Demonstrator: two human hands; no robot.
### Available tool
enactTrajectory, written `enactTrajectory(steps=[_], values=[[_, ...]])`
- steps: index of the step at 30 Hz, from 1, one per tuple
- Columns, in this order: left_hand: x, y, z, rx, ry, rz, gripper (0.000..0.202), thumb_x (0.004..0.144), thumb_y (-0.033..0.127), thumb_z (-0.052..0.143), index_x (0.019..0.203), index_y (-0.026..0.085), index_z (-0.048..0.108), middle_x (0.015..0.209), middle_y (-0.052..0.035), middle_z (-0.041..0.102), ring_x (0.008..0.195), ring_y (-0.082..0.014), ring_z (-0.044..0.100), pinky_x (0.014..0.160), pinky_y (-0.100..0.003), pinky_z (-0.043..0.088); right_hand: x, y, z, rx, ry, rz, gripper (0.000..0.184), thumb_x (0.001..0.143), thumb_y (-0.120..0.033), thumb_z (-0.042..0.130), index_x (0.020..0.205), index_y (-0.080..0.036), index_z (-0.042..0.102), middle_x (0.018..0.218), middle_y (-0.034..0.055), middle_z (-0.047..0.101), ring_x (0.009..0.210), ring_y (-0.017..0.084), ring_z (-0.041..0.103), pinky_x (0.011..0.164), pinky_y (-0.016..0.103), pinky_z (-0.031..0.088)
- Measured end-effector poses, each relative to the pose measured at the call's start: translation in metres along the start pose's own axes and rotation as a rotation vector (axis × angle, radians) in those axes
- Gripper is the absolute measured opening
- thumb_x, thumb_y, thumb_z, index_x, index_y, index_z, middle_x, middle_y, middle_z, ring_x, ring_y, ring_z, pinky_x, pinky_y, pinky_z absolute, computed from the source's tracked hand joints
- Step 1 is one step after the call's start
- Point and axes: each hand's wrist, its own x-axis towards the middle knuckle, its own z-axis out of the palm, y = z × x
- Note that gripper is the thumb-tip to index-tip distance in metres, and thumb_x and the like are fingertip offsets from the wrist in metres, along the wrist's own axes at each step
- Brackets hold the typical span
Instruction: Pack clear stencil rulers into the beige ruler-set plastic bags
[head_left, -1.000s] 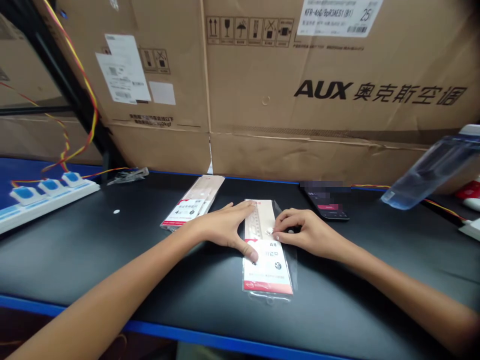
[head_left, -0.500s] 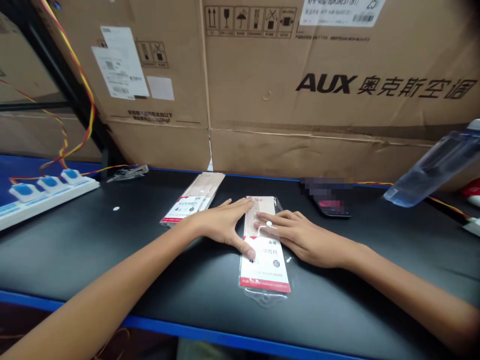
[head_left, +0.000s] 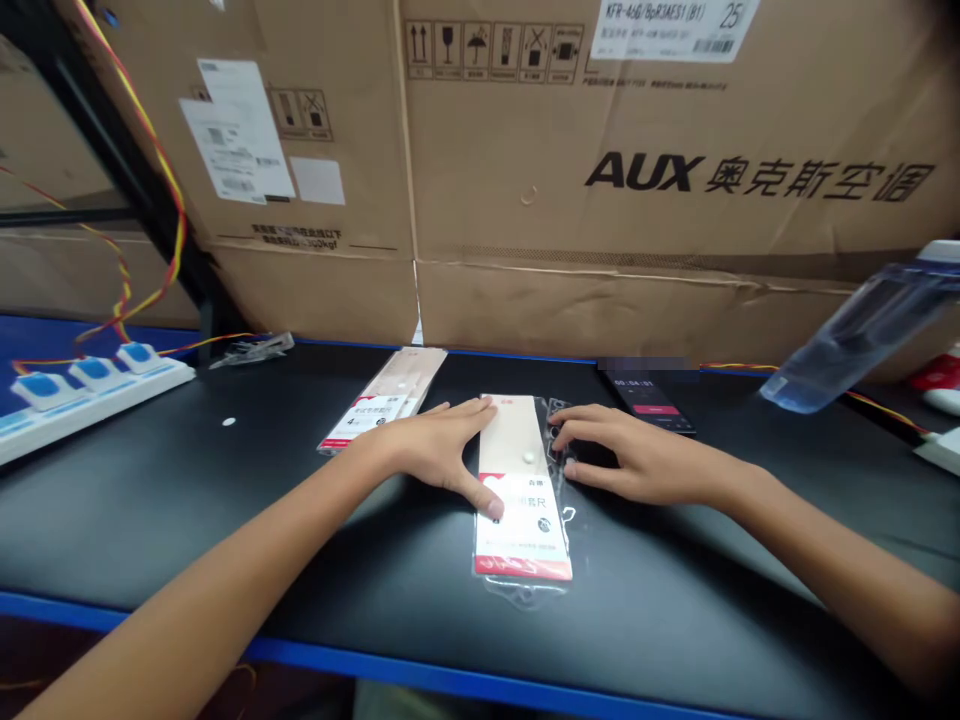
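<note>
A ruler set in a clear plastic sleeve lies flat on the black table, with a beige case bearing a white round button and a white-and-red printed card. My left hand is spread at its left edge, the thumb on the card and fingertips at the upper left corner. My right hand has its fingers apart and slightly bent, fingertips at a clear strip with holes along the right side. Behind my left hand lies a stack of similar ruler sets.
A phone with a running timer lies at the back right, beside a tilted clear bottle. On the left is a white power strip with plugs. A small white disc and crumpled clear plastic lie nearby. A large cardboard box stands behind.
My right hand has slid off the beige case to the right edge, uncovering the button; the clear strip with holes now shows there. My left hand keeps its place on the set.
</note>
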Motion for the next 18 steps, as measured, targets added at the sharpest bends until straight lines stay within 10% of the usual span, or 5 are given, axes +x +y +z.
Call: enactTrajectory(steps=[18], values=[[-0.01, 0.003, -0.017, -0.031, -0.112, 0.176, 0.097, 0.071, 0.056, 0.076, 0.154, 0.031, 0.033, 0.168, -0.0027, 0.011, 0.154, -0.0307, 0.006, 0.124, -0.048, 0.011, 0.001, 0.015, 0.0, -0.035, 0.078, 0.069, 0.013, 0.092, -0.034, 0.055, 0.1, -0.024, 0.059, 0.12, 0.0085, 0.066, 0.11, 0.028, 0.063, 0.098, 0.043, 0.047]])
